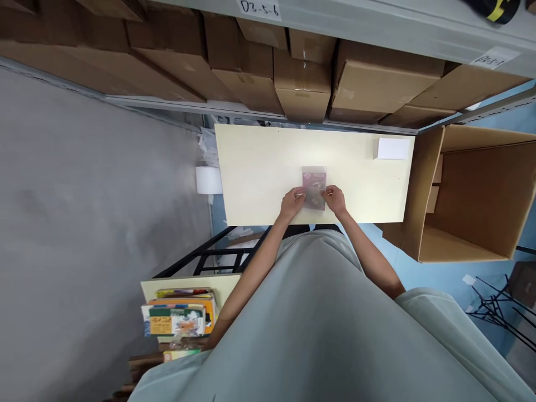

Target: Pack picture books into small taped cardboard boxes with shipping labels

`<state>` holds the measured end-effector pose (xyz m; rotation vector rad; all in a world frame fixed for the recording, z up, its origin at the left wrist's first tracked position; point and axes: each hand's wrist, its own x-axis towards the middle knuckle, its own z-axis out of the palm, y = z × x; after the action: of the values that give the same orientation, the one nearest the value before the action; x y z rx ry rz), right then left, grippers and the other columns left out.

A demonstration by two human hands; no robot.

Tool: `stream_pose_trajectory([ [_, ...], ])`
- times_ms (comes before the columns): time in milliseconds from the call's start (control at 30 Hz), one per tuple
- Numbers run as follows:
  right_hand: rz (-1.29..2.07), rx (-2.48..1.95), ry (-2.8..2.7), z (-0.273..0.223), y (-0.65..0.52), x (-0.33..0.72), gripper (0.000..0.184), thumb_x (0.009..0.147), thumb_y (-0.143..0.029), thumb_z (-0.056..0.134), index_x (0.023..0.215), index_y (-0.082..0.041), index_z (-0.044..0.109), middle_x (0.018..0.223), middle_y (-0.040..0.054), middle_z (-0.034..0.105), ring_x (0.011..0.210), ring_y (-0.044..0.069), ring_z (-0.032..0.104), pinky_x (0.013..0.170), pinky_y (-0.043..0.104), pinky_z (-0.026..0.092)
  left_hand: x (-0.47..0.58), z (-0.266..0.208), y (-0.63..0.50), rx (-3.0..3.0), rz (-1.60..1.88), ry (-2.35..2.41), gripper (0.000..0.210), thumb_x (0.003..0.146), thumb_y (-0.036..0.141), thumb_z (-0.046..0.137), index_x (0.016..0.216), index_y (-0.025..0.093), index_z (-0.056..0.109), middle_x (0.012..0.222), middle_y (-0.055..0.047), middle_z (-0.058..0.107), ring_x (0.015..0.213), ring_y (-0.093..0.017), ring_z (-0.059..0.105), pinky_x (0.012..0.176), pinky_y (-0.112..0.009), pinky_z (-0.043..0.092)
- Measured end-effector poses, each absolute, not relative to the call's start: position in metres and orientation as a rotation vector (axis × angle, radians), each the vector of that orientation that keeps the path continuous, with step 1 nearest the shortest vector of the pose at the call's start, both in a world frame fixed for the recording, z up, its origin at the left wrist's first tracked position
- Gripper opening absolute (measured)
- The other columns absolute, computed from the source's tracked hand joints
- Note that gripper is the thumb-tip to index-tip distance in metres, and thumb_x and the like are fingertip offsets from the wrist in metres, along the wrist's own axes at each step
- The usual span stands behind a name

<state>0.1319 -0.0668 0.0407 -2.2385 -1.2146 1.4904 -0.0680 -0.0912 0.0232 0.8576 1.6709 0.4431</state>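
Note:
A small clear plastic bag (314, 190) with something flat, pinkish and greyish inside is at the near half of the cream-coloured tabletop (259, 167). The print on its contents is too small to read. My left hand (293, 202) pinches the bag's lower left edge, fingers curled. At the lower right edge, my right hand (335, 200) has its thumb and fingers closed on the bag too. Whether the bag rests flat on the table or is slightly lifted, I cannot tell.
A white box (392, 149) stands at the table's back right. Beyond the table, a shelf holds cardboard boxes (301, 84). To the right is a large open carton (477, 195). Books (180, 315) are stacked at lower left, near a white cylinder (208, 180) by the wall.

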Motion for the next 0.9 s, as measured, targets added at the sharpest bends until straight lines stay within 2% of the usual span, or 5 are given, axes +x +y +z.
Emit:
stream_pose_trajectory([
  [200, 1.505, -2.091, -1.227, 0.054, -0.070, 0.155, 0.019, 0.085, -0.041, 0.070, 0.091, -0.024, 0.064, 0.094, 0.0027, 0.078, 0.082, 0.020, 0.072, 0.081, 0.033, 0.056, -0.058, 0.038, -0.095, 0.811, 0.514, 1.702, 0.034, 0.091, 0.025, 0.072, 0.124, 0.019, 0.077, 0.127, -0.010, 0.082, 0.113, -0.025, 0.078, 0.108, -0.041, 0.060],
  [367, 1.509, -2.003, -1.110, 0.062, -0.080, 0.197, 0.032, 0.080, -0.053, 0.075, 0.088, -0.024, 0.065, 0.083, 0.0026, 0.074, 0.075, 0.020, 0.069, 0.072, 0.031, 0.055, -0.030, 0.052, -0.094, 0.821, 0.486, 1.628, 0.038, 0.090, 0.032, 0.075, 0.125, 0.020, 0.078, 0.124, -0.010, 0.083, 0.108, -0.026, 0.079, 0.107, -0.043, 0.061],
  [667, 1.452, -1.964, -0.953, 0.070, -0.080, 0.286, 0.054, 0.068, -0.070, 0.078, 0.088, -0.022, 0.064, 0.072, -0.0010, 0.062, 0.069, 0.017, 0.055, 0.064, 0.031, 0.047, 0.048, 0.071, -0.084, 0.939, 0.452, 1.402, 0.035, 0.096, 0.034, 0.072, 0.128, 0.021, 0.078, 0.142, -0.010, 0.076, 0.119, -0.026, 0.078, 0.112, -0.041, 0.058],
  [800, 1.410, -2.046, -0.969, 0.062, -0.077, 0.304, 0.050, 0.070, -0.068, 0.076, 0.087, -0.023, 0.064, 0.074, 0.0007, 0.066, 0.073, 0.019, 0.059, 0.067, 0.031, 0.050, 0.075, 0.060, -0.083, 0.945, 0.380, 1.337, 0.039, 0.097, 0.033, 0.070, 0.134, 0.022, 0.075, 0.149, -0.010, 0.072, 0.132, -0.028, 0.072, 0.118, -0.042, 0.054],
  [900, 1.351, -2.163, -1.040, 0.058, -0.076, 0.301, 0.035, 0.075, -0.054, 0.074, 0.086, -0.023, 0.064, 0.079, 0.0025, 0.070, 0.076, 0.021, 0.064, 0.074, 0.034, 0.054, 0.091, 0.046, -0.085, 0.921, 0.328, 1.337, 0.050, 0.093, 0.031, 0.075, 0.141, 0.019, 0.070, 0.155, -0.015, 0.067, 0.144, -0.032, 0.064, 0.122, -0.046, 0.050],
])
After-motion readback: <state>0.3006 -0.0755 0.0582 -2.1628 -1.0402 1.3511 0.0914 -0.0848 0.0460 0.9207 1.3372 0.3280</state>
